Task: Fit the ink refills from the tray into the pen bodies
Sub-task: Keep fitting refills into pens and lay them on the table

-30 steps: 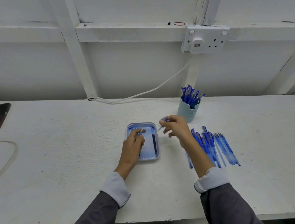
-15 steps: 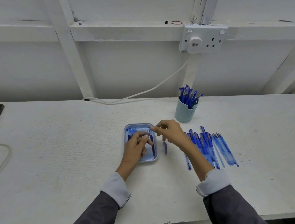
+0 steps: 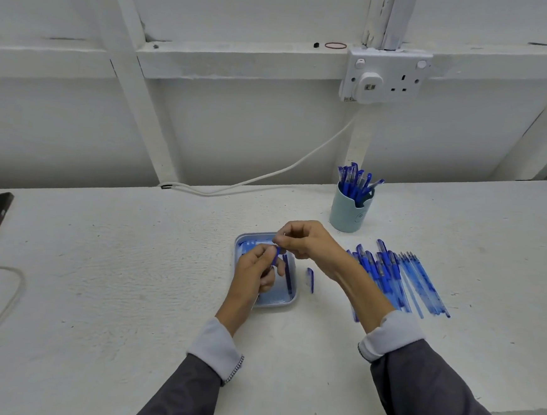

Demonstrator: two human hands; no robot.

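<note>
Both hands meet above the pale blue, round-cornered plastic tray [image 3: 292,299] on the rough, white-painted counter [image 3: 129,278]. The left hand [image 3: 254,271] curls its fingers round a slim blue plastic pen part [image 3: 275,257], held tilted. The right hand [image 3: 309,239] pinches its upper end between thumb and forefinger. A thin dark-blue ink refill [image 3: 288,274] lies in the tray along its 3 o'clock wall. Just beside the tray at 3 o'clock lies a small translucent blue cap [image 3: 309,279]. Further that way lies a fanned heap of translucent blue pens [image 3: 394,279]. At 1 o'clock stands a matte mint cup [image 3: 346,218] of pens; its faint mark is unreadable.
</note>
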